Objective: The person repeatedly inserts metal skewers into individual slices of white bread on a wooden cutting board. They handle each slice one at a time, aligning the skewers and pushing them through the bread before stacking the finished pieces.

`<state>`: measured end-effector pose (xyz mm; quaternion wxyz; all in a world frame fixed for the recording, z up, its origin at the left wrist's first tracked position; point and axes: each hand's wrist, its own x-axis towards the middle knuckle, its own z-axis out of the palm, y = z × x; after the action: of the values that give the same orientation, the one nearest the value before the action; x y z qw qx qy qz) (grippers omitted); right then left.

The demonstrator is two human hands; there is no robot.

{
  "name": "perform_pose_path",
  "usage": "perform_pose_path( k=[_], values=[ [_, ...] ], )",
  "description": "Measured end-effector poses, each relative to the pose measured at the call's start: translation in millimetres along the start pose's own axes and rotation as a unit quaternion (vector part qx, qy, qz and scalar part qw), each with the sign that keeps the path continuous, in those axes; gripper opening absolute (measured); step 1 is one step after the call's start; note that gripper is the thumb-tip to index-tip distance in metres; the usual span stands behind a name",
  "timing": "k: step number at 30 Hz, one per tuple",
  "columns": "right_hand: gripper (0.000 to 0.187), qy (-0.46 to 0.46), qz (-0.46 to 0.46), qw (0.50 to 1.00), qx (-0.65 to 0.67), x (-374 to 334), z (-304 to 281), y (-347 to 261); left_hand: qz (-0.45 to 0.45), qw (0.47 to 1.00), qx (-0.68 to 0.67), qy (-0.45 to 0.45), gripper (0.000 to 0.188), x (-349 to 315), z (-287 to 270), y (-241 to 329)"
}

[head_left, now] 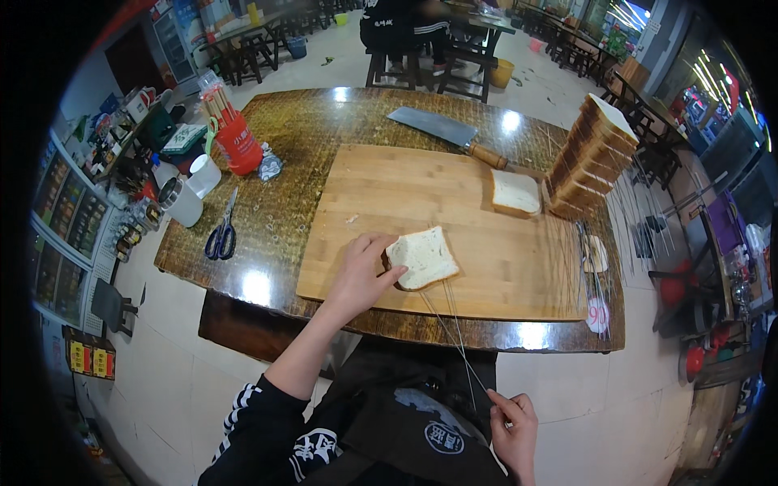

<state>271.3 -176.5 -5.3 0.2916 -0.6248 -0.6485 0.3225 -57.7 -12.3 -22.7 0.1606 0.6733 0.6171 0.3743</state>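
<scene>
A slice of white bread [425, 261] lies near the front edge of the wooden cutting board [365, 194]. My left hand [360, 274] grips its left side, thumb on top. Thin metal skewers [455, 333] run from the near edge of the slice down past the table edge; whether their tips sit inside the bread or beneath it, I cannot tell. Lower right, in front of my apron, my right hand [513, 421] pinches the end of a skewer between thumb and fingers. Another bread slice [515, 193] rests on the board's far right, beside a tall stack of bread slices [590, 158].
A cleaver [438, 125] lies behind the board. Scissors [221, 234], a white cup [180, 202] and a red container of sticks [237, 144] stand or lie on the left. Loose skewers [582, 267] cover the table's right side. A person [403, 28] sits beyond the table.
</scene>
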Motion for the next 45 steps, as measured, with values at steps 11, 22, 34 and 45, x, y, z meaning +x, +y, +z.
perform_pose_path(
  k=[11,22,34,45],
  values=[
    [0.030,-0.005,-0.014,1.000,-0.016,6,2,-4,0.008,1.000,0.020,0.016,0.049,-3,2,1],
    [0.028,-0.008,-0.072,0.997,-0.028,28,17,-25,-0.003,1.000,0.017,0.009,0.054,-3,1,4],
    [0.027,0.013,-0.148,0.987,-0.068,61,39,-39,0.011,0.999,0.022,0.028,0.058,-2,3,1],
    [0.024,0.031,-0.195,0.977,-0.083,79,54,-43,0.019,0.999,0.013,0.034,0.063,-3,7,-5]
  ],
)
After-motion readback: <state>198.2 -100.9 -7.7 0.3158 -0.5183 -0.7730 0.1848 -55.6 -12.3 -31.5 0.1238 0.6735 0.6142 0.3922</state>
